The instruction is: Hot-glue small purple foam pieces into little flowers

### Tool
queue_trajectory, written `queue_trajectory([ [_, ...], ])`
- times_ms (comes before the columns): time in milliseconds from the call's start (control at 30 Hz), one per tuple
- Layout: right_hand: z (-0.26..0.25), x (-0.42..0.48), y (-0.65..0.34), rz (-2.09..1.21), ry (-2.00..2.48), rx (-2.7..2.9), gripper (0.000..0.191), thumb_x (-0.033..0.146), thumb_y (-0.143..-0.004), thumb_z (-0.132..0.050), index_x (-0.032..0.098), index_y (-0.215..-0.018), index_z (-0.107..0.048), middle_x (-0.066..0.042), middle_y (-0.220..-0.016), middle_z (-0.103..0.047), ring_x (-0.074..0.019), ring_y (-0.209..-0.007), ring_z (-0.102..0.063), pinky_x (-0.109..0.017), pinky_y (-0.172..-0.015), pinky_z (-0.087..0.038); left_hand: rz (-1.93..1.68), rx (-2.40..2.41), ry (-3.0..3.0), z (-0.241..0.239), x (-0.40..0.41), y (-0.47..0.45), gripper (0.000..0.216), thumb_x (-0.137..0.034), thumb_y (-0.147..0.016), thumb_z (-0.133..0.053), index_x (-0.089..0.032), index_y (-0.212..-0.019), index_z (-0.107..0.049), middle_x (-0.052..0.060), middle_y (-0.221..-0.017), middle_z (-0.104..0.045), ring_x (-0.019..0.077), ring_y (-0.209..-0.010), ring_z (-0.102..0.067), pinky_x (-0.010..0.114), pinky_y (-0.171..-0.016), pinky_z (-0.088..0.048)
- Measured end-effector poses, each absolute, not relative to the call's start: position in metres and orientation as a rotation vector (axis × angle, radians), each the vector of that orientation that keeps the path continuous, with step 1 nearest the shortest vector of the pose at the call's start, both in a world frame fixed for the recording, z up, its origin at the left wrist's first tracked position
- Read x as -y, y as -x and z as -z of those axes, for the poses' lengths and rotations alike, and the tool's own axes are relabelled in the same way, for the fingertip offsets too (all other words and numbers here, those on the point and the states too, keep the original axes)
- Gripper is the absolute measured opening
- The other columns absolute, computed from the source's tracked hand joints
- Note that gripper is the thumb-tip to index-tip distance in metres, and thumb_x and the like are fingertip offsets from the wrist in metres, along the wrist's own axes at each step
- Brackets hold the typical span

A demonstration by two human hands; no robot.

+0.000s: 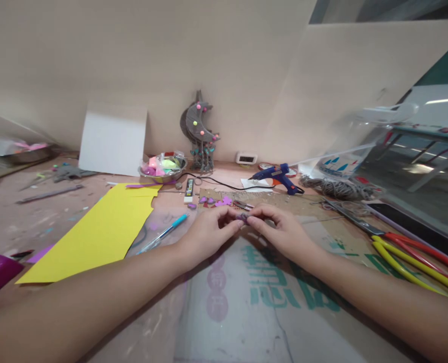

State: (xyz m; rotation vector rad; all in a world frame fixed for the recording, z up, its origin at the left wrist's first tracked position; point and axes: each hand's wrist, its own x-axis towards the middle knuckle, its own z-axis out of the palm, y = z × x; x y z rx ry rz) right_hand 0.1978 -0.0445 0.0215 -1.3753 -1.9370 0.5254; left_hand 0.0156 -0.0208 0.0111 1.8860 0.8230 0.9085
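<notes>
My left hand (208, 232) and my right hand (280, 229) meet over a cardboard sheet (269, 302) with green print. Both pinch one small purple piece (242, 217) between thumb and fingertips. Just beyond my fingers lie several small purple cut-outs (216, 201). A blue pen (163, 234) lies left of my left hand, beside a large yellow sheet (99, 234).
A blue glue gun (280, 177) with a black cord rests behind the cut-outs. A metal bowl (163, 169) of coloured bits, a grey moon ornament (201, 131) and a white card (112, 141) stand at the back. Red and yellow sticks (416, 254) and grey cord (337, 187) lie right.
</notes>
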Motion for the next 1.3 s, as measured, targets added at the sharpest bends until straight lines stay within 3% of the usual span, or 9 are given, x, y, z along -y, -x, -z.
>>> queue_trajectory([
  [233, -0.0211, 0.0453, -0.1986, -0.530, 1.354, 1.921, 0.021, 0.035, -0.084, -0.051, 0.018, -0.077, -0.061, -0.003, -0.075, -0.064, -0.0169, -0.071, -0.059, -0.027, -0.066, -0.045, -0.975, -0.830, -1.688, -0.0066, 0.0200, -0.0160, 0.032, -0.038, -0.084, -0.051, -0.017, -0.108, -0.057, 0.003, -0.088, -0.062, 0.0126, -0.075, -0.058, 0.023, -0.066, -0.047],
  [400, -0.0225, 0.0470, -0.1972, -0.536, 1.387, 1.906, 0.020, 0.034, -0.083, -0.051, 0.019, -0.076, -0.060, -0.002, -0.073, -0.064, -0.0171, -0.070, -0.058, -0.026, -0.060, -0.045, -1.095, -0.913, -1.531, -0.0069, 0.0166, -0.0166, 0.019, -0.034, -0.086, -0.048, -0.016, -0.088, -0.055, 0.000, -0.072, -0.056, 0.0095, -0.064, -0.054, 0.020, -0.060, -0.044],
  [567, -0.0233, 0.0474, -0.1976, -0.504, 1.378, 1.924, 0.019, 0.033, -0.084, -0.051, 0.019, -0.077, -0.061, -0.002, -0.074, -0.064, -0.0168, -0.070, -0.059, -0.026, -0.062, -0.045, -1.035, -0.911, -1.570, -0.0060, 0.0135, -0.0162, 0.021, -0.030, -0.085, -0.047, -0.014, -0.091, -0.060, 0.002, -0.072, -0.058, 0.0110, -0.067, -0.054, 0.021, -0.063, -0.043],
  [733, -0.0229, 0.0478, -0.1975, -0.499, 1.362, 1.921, 0.018, 0.032, -0.084, -0.051, 0.018, -0.077, -0.061, -0.002, -0.075, -0.065, -0.0164, -0.071, -0.059, -0.026, -0.064, -0.045, -0.931, -0.982, -1.653, -0.0053, 0.0136, -0.0133, 0.026, -0.039, -0.082, -0.054, -0.014, -0.086, -0.063, 0.001, -0.069, -0.060, 0.0098, -0.060, -0.052, 0.020, -0.054, -0.039],
  [867, -0.0220, 0.0483, -0.1975, -0.497, 1.380, 1.928, 0.018, 0.033, -0.083, -0.051, 0.019, -0.076, -0.061, -0.002, -0.073, -0.065, -0.0165, -0.070, -0.059, -0.026, -0.061, -0.045, -0.984, -0.947, -1.725, -0.0068, 0.0141, -0.0132, 0.035, -0.045, -0.086, -0.046, -0.015, -0.085, -0.064, 0.004, -0.079, -0.064, 0.0137, -0.073, -0.058, 0.023, -0.064, -0.044],
  [1033, -0.0224, 0.0471, -0.1969, -0.474, 1.333, 1.968, 0.017, 0.030, -0.083, -0.052, 0.019, -0.075, -0.062, -0.002, -0.072, -0.065, -0.0165, -0.069, -0.059, -0.026, -0.063, -0.046, -0.935, -0.888, -1.791, -0.0107, 0.0168, -0.0154, 0.027, -0.039, -0.080, -0.057, -0.017, -0.092, -0.067, 0.004, -0.089, -0.069, 0.0164, -0.083, -0.061, 0.025, -0.074, -0.047],
  [1300, -0.0214, 0.0460, -0.1979, -0.499, 1.305, 1.961, 0.017, 0.031, -0.083, -0.052, 0.019, -0.076, -0.063, -0.002, -0.073, -0.065, -0.0163, -0.070, -0.060, -0.025, -0.063, -0.047, -0.917, -0.913, -1.868, -0.0130, 0.0213, -0.0169, 0.017, -0.029, -0.080, -0.057, -0.017, -0.086, -0.068, 0.001, -0.082, -0.069, 0.0133, -0.074, -0.060, 0.022, -0.067, -0.045],
])
